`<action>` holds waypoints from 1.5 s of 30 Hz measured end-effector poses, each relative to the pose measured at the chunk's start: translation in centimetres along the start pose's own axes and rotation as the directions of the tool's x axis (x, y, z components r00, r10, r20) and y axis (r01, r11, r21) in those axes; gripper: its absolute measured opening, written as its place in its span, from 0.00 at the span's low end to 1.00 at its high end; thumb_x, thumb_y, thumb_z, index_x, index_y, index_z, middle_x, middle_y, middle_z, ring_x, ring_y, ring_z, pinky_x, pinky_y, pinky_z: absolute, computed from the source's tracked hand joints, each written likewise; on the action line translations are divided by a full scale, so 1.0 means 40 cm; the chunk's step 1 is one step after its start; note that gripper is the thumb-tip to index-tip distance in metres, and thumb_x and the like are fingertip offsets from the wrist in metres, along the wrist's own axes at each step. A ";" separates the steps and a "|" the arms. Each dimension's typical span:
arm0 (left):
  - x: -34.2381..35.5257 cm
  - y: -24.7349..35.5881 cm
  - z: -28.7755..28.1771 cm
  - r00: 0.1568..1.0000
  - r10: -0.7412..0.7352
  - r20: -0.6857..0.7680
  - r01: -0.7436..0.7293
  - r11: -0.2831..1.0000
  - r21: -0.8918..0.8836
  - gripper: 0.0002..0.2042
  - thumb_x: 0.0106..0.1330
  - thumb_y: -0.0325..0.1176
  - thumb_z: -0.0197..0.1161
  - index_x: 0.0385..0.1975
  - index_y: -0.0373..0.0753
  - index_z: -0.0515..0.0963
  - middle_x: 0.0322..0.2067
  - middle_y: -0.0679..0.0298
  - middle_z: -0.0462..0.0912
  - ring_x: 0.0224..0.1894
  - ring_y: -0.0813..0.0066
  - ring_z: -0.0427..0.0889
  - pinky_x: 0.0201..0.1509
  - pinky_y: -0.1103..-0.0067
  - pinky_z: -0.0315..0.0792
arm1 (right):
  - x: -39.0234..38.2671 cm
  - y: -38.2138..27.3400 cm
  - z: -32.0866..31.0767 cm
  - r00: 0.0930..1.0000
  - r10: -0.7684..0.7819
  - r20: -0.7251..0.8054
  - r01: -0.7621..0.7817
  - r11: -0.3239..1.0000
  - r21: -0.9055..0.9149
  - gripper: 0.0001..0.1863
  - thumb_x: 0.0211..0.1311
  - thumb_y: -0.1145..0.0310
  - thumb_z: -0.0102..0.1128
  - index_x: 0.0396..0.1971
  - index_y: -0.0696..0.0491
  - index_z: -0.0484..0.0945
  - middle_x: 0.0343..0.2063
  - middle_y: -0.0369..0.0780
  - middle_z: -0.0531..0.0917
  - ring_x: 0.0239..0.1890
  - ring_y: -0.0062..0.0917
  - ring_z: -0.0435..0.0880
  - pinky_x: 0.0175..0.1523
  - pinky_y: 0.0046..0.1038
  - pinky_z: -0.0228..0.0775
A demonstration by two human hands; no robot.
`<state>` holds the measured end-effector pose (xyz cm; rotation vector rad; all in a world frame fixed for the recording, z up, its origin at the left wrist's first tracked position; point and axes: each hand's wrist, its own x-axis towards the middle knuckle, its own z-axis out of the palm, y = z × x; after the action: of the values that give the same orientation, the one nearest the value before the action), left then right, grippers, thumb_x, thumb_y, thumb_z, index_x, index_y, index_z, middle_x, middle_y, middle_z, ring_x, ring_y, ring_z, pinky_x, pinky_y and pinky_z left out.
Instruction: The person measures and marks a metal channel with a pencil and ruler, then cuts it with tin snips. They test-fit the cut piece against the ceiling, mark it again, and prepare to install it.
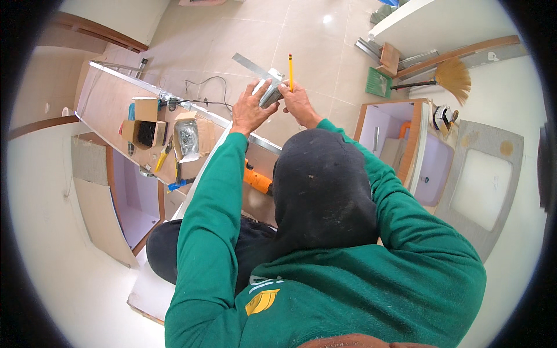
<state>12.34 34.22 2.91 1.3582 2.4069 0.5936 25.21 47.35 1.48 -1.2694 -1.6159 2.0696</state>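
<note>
Both my hands are raised in front of me around a short piece of metal profile. My left hand grips it from the left, fingers curled over its top. A flat metal square blade sticks out from it toward the far left. My right hand closes on the profile's right side and also holds a yellow pencil, which stands up from the fingers. How the square and the profile touch is partly hidden by my fingers. An orange power tool lies below my left forearm.
A long wooden panel at left carries an open box of dark screws, a box with a clear plastic bag, and a yellow cutter. A cable crosses the tiled floor. Cabinets, a broom and a green dustpan stand right.
</note>
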 end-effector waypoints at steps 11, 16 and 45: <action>0.002 0.001 -0.006 0.999 -0.007 0.039 0.006 1.000 0.016 0.40 0.64 0.61 0.76 0.78 0.69 0.72 0.74 0.61 0.72 0.69 0.54 0.83 0.65 0.59 0.85 | -0.009 -0.012 -0.002 1.000 0.011 0.004 -0.011 1.000 -0.021 0.15 0.85 0.58 0.57 0.55 0.54 0.81 0.43 0.37 0.84 0.38 0.21 0.82 0.33 0.26 0.80; 0.000 0.004 -0.005 0.999 -0.001 0.032 0.000 1.000 0.017 0.39 0.64 0.61 0.76 0.78 0.70 0.73 0.73 0.62 0.72 0.67 0.54 0.83 0.63 0.59 0.86 | -0.005 0.003 -0.006 1.000 -0.030 -0.008 0.029 0.999 -0.034 0.19 0.86 0.54 0.54 0.52 0.54 0.83 0.38 0.37 0.84 0.36 0.21 0.82 0.34 0.30 0.80; -0.012 0.034 -0.009 0.994 0.083 -0.065 -0.087 0.995 -0.049 0.37 0.60 0.56 0.77 0.74 0.69 0.78 0.67 0.63 0.80 0.54 0.53 0.91 0.54 0.61 0.89 | 0.027 -0.149 -0.072 0.804 -0.557 0.208 0.577 0.646 -0.500 0.09 0.74 0.68 0.67 0.44 0.58 0.86 0.37 0.48 0.91 0.40 0.38 0.91 0.47 0.36 0.81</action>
<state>13.39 34.36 3.94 1.4469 2.3746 0.7261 24.79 52.19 6.11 -0.6721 -2.3462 1.2833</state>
